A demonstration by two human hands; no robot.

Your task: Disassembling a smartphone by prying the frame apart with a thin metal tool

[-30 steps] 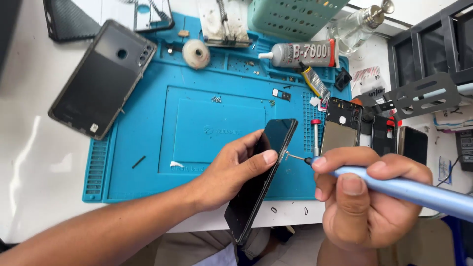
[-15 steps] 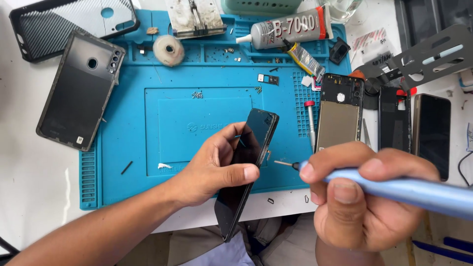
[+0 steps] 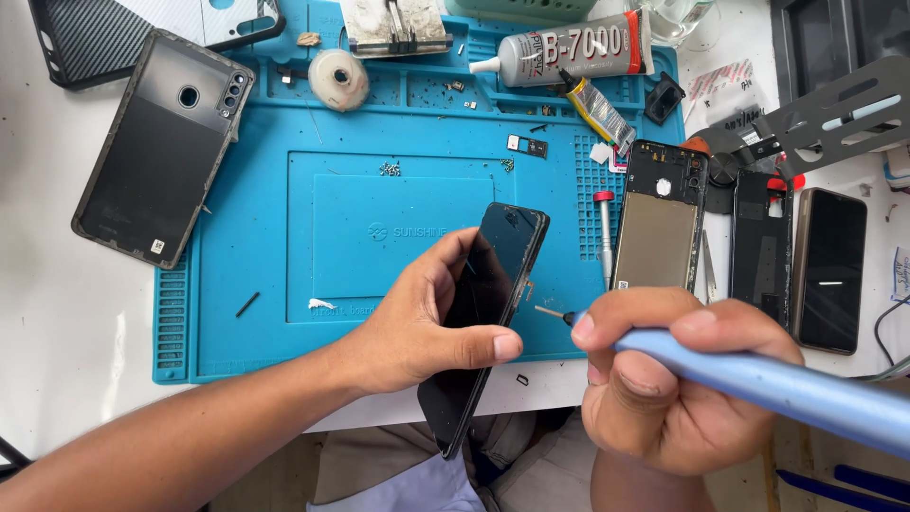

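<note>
Over a blue silicone repair mat, the left hand clamps a black slab-shaped smartphone on edge; the right hand, fingers closed, grips a pale-blue electric screwdriver beside it.

phone: glossy black glass | mat: matt blue rubber

Phone on edge in my L hand, driver tip at its side

My left hand grips a dark phone tilted on edge over the blue mat, thumb across the front. My right hand holds a light-blue screwdriver, tip just beside the phone's right edge. Also on/near mat: black back cover at left, glue tube up top, opened phone frame and 2 more phones at right.
</note>
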